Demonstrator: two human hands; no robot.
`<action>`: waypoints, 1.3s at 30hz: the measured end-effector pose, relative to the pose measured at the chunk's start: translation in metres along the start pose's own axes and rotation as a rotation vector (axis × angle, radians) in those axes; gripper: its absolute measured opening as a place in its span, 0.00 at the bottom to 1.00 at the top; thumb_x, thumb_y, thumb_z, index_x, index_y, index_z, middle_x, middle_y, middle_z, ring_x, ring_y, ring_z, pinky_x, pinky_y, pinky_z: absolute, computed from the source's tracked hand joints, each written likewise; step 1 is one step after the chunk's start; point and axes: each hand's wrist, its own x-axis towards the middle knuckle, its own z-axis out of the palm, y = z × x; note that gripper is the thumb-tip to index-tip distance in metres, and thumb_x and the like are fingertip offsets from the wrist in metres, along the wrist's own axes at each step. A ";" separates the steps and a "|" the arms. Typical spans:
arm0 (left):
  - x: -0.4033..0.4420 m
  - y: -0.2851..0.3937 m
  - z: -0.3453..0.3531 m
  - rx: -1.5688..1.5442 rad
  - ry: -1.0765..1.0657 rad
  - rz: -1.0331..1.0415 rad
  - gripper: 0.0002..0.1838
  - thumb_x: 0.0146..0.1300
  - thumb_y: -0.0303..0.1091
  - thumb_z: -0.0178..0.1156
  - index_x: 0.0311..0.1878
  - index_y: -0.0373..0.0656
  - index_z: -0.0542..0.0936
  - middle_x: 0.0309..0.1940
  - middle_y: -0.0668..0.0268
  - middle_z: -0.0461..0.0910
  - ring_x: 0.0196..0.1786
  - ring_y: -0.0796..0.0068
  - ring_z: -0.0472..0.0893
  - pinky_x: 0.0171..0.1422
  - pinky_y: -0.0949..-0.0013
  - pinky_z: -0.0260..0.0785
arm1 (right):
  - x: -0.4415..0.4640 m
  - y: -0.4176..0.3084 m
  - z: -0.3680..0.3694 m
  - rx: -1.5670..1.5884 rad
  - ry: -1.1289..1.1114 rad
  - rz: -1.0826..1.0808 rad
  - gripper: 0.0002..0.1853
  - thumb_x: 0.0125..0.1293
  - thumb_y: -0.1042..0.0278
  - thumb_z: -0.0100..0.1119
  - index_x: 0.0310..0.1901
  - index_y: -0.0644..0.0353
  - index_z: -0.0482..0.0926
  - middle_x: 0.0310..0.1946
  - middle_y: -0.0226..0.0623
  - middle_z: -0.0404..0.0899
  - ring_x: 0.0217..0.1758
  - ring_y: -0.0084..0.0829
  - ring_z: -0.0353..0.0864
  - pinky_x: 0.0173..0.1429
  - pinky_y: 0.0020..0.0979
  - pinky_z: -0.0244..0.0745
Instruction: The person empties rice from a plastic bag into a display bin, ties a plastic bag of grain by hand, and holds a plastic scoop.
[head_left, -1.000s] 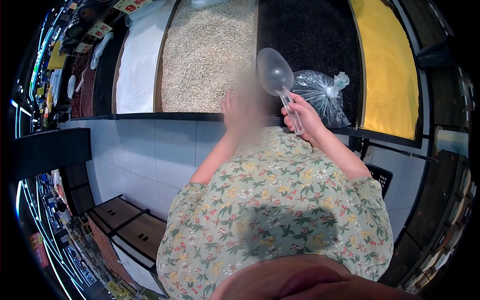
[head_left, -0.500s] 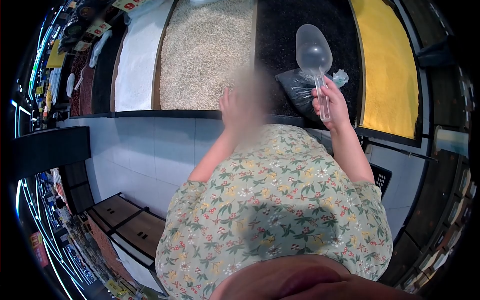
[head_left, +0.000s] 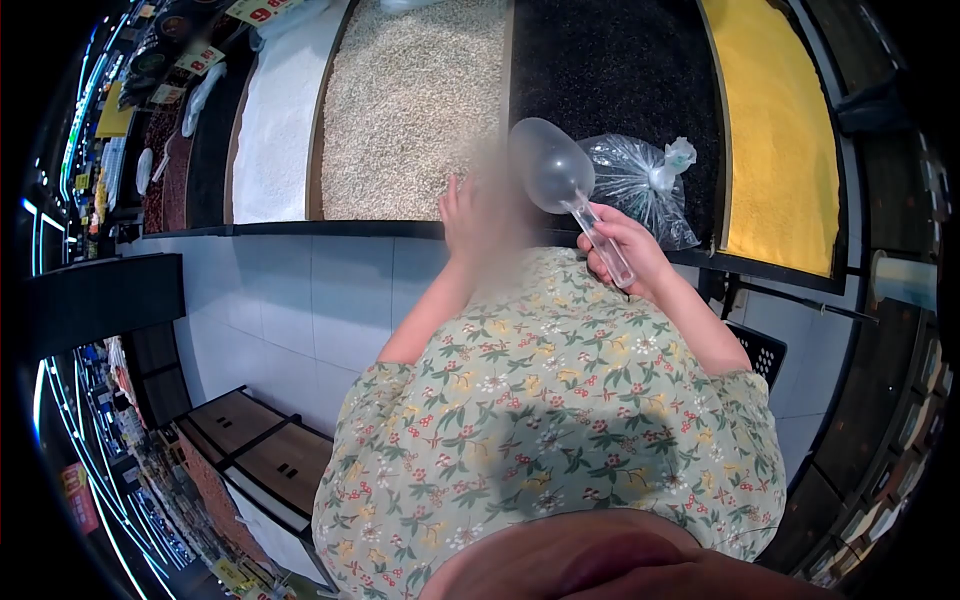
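A clear plastic scoop [head_left: 556,166] has its handle in my right hand [head_left: 638,255], whose fingers are closed round it. The bowl tilts up and to the left, above the near edge of a bin of black grains [head_left: 610,75]. Just beyond that hand lies a knotted clear plastic bag [head_left: 648,185], on the black grains. My left hand [head_left: 464,222] is at the front edge of a bin of pale grains [head_left: 415,95], its visible fingers stretched out over the rim. A blurred smudge hides part of this hand and the divider beside it.
A bin of yellow meal [head_left: 775,140] is on the right, and a bin of white powder [head_left: 280,125] is on the left. Price signs [head_left: 200,60] stand at the upper left. Below the left side is a wooden cabinet [head_left: 255,430] on the tiled floor.
My right hand has brought the scoop left and toward me, tilting it further left. More of the knotted bag shows now. My left hand has stayed in place.
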 end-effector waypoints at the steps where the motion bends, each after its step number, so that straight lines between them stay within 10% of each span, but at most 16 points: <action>1: 0.000 0.000 0.000 -0.003 0.008 0.003 0.24 0.55 0.41 0.58 0.56 0.49 0.71 0.62 0.61 0.63 0.68 0.50 0.55 0.67 0.40 0.45 | 0.002 0.000 -0.002 -0.037 0.010 0.001 0.23 0.64 0.67 0.46 0.62 0.54 0.61 0.27 0.37 0.73 0.16 0.26 0.71 0.17 0.26 0.65; 19: 0.007 0.013 -0.015 0.003 -0.028 -0.028 0.22 0.58 0.41 0.55 0.56 0.47 0.71 0.62 0.58 0.62 0.68 0.48 0.54 0.67 0.43 0.43 | -0.007 -0.049 -0.016 -0.110 0.193 -0.428 0.24 0.64 0.67 0.44 0.62 0.59 0.60 0.28 0.36 0.72 0.17 0.24 0.70 0.17 0.22 0.66; 39: 0.005 0.007 -0.009 -0.135 -0.027 -0.115 0.23 0.58 0.44 0.53 0.55 0.45 0.71 0.64 0.55 0.59 0.69 0.46 0.50 0.67 0.38 0.40 | 0.169 -0.151 0.011 -0.212 0.123 -0.298 0.20 0.65 0.67 0.45 0.59 0.56 0.65 0.30 0.35 0.72 0.22 0.25 0.71 0.23 0.25 0.66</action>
